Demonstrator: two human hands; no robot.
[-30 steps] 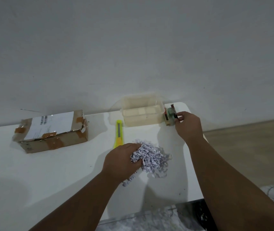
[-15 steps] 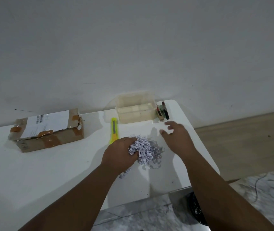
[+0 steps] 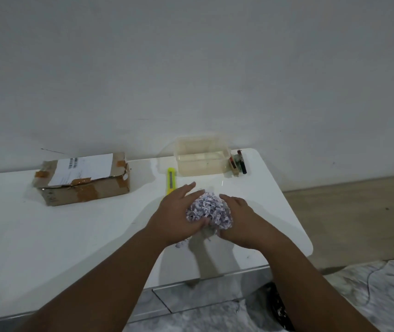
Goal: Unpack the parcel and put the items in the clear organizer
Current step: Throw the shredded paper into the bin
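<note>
Both hands, left and right, cup a wad of shredded paper on the white table; the clear organizer sits beyond, the parcel far left.

Left hand, right hand cup shredded paper on table.

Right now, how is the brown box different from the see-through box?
The cardboard parcel is brown, taped and labelled, with its flaps down; the clear organizer is see-through plastic with no lid on it. The cardboard parcel lies on the left of the table, while the clear organizer sits further right, near the wall. Both are box-shaped and rest on the white table.
</note>
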